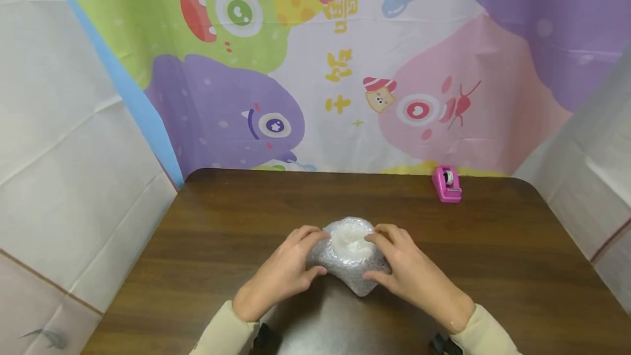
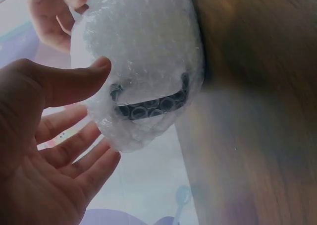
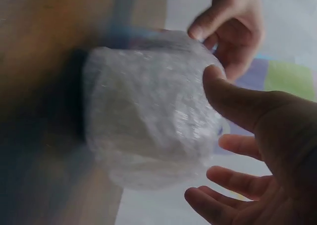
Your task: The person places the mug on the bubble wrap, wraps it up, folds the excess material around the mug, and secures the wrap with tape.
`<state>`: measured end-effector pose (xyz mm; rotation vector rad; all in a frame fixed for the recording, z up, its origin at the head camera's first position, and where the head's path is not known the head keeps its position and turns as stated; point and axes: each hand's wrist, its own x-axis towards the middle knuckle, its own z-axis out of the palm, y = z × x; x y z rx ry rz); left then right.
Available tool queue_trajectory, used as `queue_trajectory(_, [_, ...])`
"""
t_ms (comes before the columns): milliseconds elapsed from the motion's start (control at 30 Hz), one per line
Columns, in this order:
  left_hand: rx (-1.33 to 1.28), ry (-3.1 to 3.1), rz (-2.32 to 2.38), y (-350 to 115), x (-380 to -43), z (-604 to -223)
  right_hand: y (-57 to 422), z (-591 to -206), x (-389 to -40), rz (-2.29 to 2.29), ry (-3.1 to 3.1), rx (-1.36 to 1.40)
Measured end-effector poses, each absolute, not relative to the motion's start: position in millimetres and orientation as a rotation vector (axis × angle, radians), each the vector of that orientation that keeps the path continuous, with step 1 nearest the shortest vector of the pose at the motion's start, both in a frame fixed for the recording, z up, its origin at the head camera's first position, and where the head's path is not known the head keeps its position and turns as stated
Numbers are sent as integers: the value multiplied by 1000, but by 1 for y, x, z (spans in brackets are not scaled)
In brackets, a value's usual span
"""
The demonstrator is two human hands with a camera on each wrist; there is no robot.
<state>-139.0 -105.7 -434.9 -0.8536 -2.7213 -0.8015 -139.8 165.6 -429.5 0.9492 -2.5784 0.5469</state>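
Note:
A bundle of clear bubble wrap (image 1: pixel 347 270) stands on the table in front of me, its rounded top gathered inward. My left hand (image 1: pixel 288 262) holds its left side, thumb low at the front and fingertips by the upper rim. On the opposite side my right hand (image 1: pixel 409 264) holds it with thumb in front and index finger bent over the top. Through the bubble wrap (image 2: pixel 143 41) in the left wrist view shows a dark U-shaped band (image 2: pixel 153 108); the rest of the wrapped thing is veiled. The right wrist view shows overlapping layers of bubble wrap (image 3: pixel 148 111).
A pink tape dispenser (image 1: pixel 447 186) stands near the back edge of the brown wooden table (image 1: pixel 222 218), to the right. Behind the table hangs a cartoon-printed cloth (image 1: pixel 340 141), with pale sheets (image 1: pixel 64 152) at both sides.

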Motion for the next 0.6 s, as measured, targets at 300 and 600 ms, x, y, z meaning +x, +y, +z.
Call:
queue_trajectory(300, [-917, -2677, -861, -103, -148, -436, 164, -444, -141, 507, -2525, 962])
queue_trajectory(600, [-933, -2674, -848, -104, -150, -433, 161, -452, -147, 525, -2434, 994])
